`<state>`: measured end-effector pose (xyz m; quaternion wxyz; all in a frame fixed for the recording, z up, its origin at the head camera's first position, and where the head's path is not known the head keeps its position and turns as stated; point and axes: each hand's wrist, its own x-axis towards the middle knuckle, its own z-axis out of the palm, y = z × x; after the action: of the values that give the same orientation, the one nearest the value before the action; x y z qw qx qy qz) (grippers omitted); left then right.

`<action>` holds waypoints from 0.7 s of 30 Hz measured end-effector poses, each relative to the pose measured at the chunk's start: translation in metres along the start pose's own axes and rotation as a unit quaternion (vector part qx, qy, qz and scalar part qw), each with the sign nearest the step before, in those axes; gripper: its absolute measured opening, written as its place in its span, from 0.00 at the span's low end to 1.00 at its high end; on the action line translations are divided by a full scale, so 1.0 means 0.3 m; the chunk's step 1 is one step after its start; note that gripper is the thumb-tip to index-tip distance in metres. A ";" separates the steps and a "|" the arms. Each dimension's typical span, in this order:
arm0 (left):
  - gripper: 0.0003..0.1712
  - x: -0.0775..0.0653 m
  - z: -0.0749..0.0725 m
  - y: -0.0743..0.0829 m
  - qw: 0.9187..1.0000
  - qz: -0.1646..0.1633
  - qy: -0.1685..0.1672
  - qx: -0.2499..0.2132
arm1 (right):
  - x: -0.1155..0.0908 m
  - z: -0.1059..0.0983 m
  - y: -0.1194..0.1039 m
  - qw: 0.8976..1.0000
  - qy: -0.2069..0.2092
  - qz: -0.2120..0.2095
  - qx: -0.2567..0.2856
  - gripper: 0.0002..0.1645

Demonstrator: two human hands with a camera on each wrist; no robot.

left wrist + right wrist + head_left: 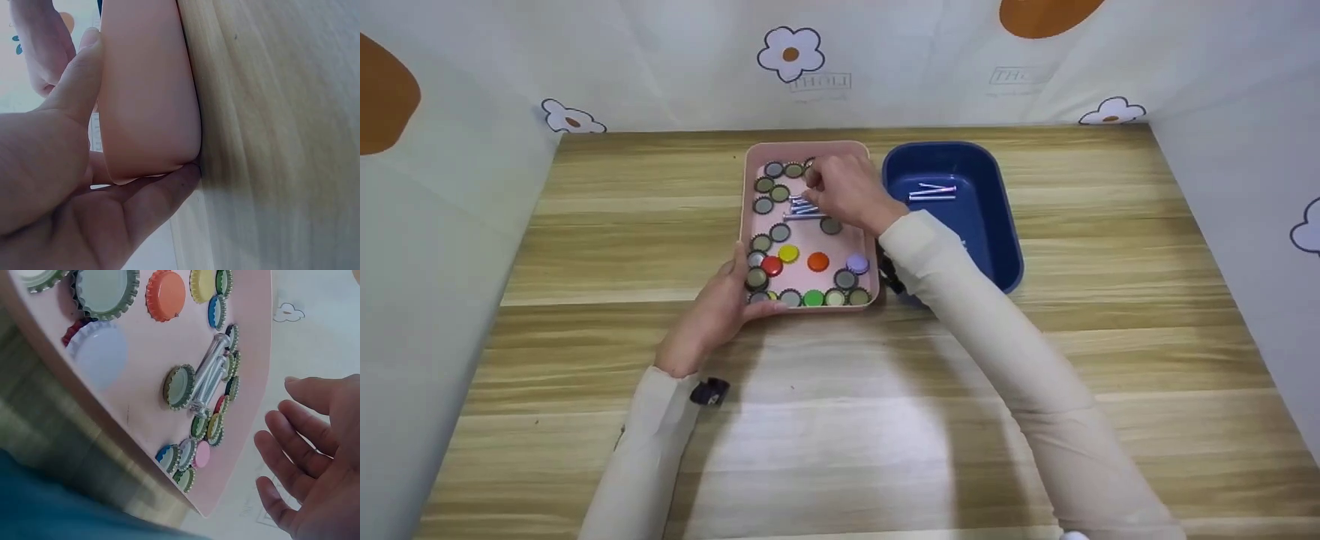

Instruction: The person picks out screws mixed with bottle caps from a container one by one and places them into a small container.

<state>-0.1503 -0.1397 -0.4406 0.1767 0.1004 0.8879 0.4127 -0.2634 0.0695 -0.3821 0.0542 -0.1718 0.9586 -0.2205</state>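
A pink tray (840, 291) holds many bottle caps, most lying with their undersides up, and a small bunch of silver screws (210, 377). My left hand (718, 306) grips its near left corner, with the thumb (79, 76) along the near wall and the fingers round the side. Over the far right part of the tray is my right hand (847, 187), close above the screws in the head view. In the right wrist view its fingers (287, 453) are spread and loosely bent, with nothing between them.
Just right of the tray stands a navy blue tub (1006, 247) with a few screws (932, 196) inside. My right forearm crosses the tub's near left part and hides some of it. Both containers stand on a wood-grain table (615, 262), with a patterned curtain (675, 67) behind.
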 end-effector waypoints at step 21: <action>0.64 -0.008 0.003 0.000 1.000 -0.007 0.006 0.008 | 0.024 0.060 0.017 0.997 -0.013 0.059 -0.044 0.09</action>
<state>-0.1479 -0.1399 -0.4407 0.1736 0.0926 0.8928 0.4052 -0.2683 0.0640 -0.4006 0.0723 -0.1202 0.9750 -0.1725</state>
